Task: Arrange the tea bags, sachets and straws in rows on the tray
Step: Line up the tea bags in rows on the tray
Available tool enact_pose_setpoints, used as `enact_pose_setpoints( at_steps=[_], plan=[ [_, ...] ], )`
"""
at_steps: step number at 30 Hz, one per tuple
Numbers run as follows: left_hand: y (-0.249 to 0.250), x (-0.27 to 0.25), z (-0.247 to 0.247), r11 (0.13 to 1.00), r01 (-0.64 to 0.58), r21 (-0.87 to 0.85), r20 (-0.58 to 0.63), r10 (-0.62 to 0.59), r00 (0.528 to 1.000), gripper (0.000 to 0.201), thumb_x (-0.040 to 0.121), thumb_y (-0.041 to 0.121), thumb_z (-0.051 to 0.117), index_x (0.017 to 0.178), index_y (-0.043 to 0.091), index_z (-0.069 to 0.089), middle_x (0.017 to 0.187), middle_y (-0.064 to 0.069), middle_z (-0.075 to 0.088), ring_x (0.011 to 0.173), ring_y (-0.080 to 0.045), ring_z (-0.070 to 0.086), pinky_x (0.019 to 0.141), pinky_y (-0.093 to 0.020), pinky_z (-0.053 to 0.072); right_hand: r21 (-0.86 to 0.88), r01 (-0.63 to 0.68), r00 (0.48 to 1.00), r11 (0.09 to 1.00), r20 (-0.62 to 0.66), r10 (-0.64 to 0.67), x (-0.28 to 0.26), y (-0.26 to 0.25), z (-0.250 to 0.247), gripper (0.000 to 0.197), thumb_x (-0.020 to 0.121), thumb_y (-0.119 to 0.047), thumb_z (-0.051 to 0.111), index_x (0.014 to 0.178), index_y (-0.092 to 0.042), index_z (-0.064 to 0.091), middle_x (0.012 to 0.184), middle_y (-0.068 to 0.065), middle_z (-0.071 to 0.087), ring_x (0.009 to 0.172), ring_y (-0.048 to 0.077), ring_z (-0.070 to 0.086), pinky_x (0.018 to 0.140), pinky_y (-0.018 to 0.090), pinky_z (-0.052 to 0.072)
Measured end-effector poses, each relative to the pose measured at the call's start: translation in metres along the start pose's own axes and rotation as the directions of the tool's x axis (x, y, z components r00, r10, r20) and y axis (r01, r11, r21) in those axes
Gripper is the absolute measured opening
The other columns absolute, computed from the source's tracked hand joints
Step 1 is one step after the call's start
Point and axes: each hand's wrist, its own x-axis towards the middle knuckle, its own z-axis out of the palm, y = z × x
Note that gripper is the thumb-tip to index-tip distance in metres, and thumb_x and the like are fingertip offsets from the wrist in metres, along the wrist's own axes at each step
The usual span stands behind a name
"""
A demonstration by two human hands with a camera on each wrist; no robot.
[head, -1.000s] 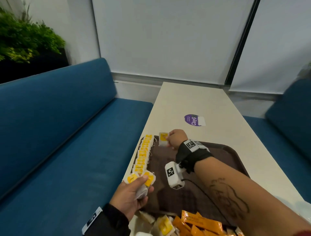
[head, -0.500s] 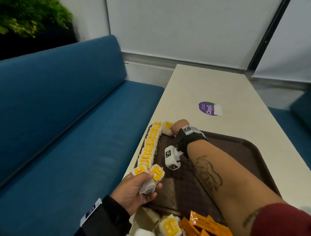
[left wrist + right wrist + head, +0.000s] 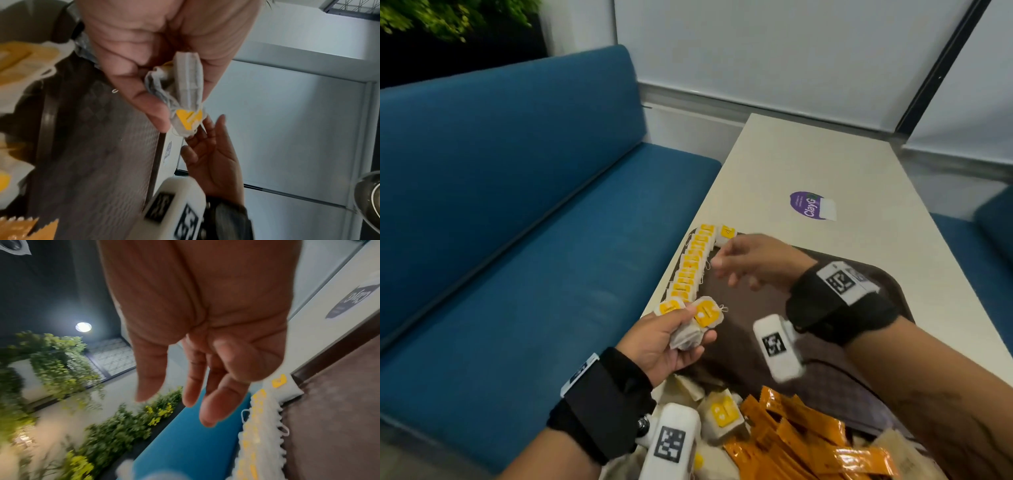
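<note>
Pinching tea bags [image 3: 690, 325] upright, left hand [image 3: 664, 339]; right hand [image 3: 753, 263] grip spread, empty.

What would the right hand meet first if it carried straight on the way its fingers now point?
Probably the row of tea bags along the tray's left edge: the open, empty right hand points left towards it. Its height above them is unclear.

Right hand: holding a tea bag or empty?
Empty. The right hand hangs over the tray with relaxed fingers, nothing between them.
</note>
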Motion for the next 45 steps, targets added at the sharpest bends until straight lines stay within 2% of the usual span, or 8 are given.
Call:
enact_pose_setpoints(
  at_steps=[5,13,21,28,33,37,40,45],
  plan=[
    [-0.003,-0.005,0.007,0.999,-0.03,-0.039,0.043,0.032,0.999,0.02,0.09,0.016,0.052,0.107,0.006,0.058,0.078,-0.012,0.07,0.064,-0.019,0.067,0.046,-0.022,0.052,-0.051,-0.072,0.991,0.996,0.113,0.078,-0.043,0.009,0.022,0.017,0.078,-0.021,0.075,0.087,-0.015,0.062,0.076,0.002,0.063,0.06,0.007,0.055,0.043,0.017,0.032],
    [-0.01,-0.01,0.004,0.998,-0.048,-0.035,-0.003,0.048,0.999,0.012,0.091,0.01,0.052,0.099,0.008,0.061,0.084,-0.011,0.068,0.064,-0.022,0.069,0.048,-0.026,0.055,0.307,0.011,0.969,0.952,-0.239,0.066,-0.029,0.02,0.024,0.014,0.088,-0.01,0.063,0.079,-0.015,0.053,0.062,0.003,0.058,0.049,0.005,0.051,0.037,0.015,0.027],
    [-0.01,-0.01,-0.005,0.999,-0.02,-0.041,0.019,0.021,1.0,0.017,0.092,0.008,0.051,0.106,0.007,0.06,0.09,-0.013,0.067,0.065,-0.022,0.067,0.05,-0.027,0.056,0.034,-0.207,0.868,0.978,-0.455,0.2,0.062,0.041,-0.017,0.021,0.085,0.007,0.049,0.082,-0.013,0.055,0.061,0.006,0.056,0.042,0.009,0.05,0.037,0.016,0.037],
    [-0.007,-0.008,-0.013,0.998,-0.009,-0.065,0.029,0.011,1.0,0.018,0.092,0.003,0.048,0.104,0.005,0.061,0.092,-0.016,0.067,0.07,-0.026,0.067,0.052,-0.03,0.057,0.136,-0.296,0.839,0.945,-0.436,0.325,0.109,0.047,-0.015,0.037,0.093,-0.016,0.054,0.129,-0.008,0.055,0.125,0.012,0.06,0.097,0.02,0.064,0.069,0.018,0.052],
    [-0.008,-0.008,-0.019,0.996,0.021,-0.083,0.058,-0.016,0.998,0.023,0.09,-0.002,0.043,0.103,0.005,0.061,0.097,-0.017,0.066,0.08,-0.03,0.066,0.057,-0.034,0.058,-0.572,-0.375,0.893,0.729,-0.434,0.119,0.118,0.041,-0.006,0.042,0.094,-0.038,0.049,0.132,-0.02,0.053,0.134,0.003,0.053,0.125,0.022,0.05,0.099,0.028,0.042],
    [-0.009,-0.007,-0.021,0.997,0.024,-0.077,0.073,-0.018,0.997,0.029,0.089,-0.006,0.039,0.105,0.005,0.06,0.1,-0.017,0.065,0.083,-0.031,0.066,0.061,-0.035,0.059,-0.457,-0.389,0.881,0.8,-0.438,0.178,0.129,0.048,-0.012,0.039,0.097,-0.035,0.044,0.131,-0.019,0.054,0.137,0.001,0.051,0.126,0.02,0.049,0.103,0.027,0.04],
    [-0.01,-0.006,-0.021,0.997,0.025,-0.076,0.088,-0.018,0.996,0.031,0.089,-0.008,0.037,0.107,0.005,0.059,0.099,-0.017,0.065,0.083,-0.031,0.066,0.062,-0.036,0.059,0.077,-0.301,0.851,0.951,-0.428,0.304,0.127,0.042,-0.018,0.035,0.091,-0.014,0.057,0.126,-0.009,0.056,0.124,0.011,0.061,0.089,0.019,0.064,0.076,0.023,0.052],
    [-0.011,-0.006,-0.018,0.995,0.028,-0.095,0.119,-0.017,0.993,0.037,0.087,-0.013,0.031,0.105,0.005,0.058,0.101,-0.018,0.065,0.081,-0.032,0.067,0.069,-0.039,0.057,-0.005,-0.213,0.785,0.977,-0.597,0.168,0.116,0.048,-0.029,0.038,0.08,0.0,0.065,0.115,-0.009,0.055,0.114,0.018,0.064,0.1,0.032,0.063,0.081,0.038,0.051]
  ],
)
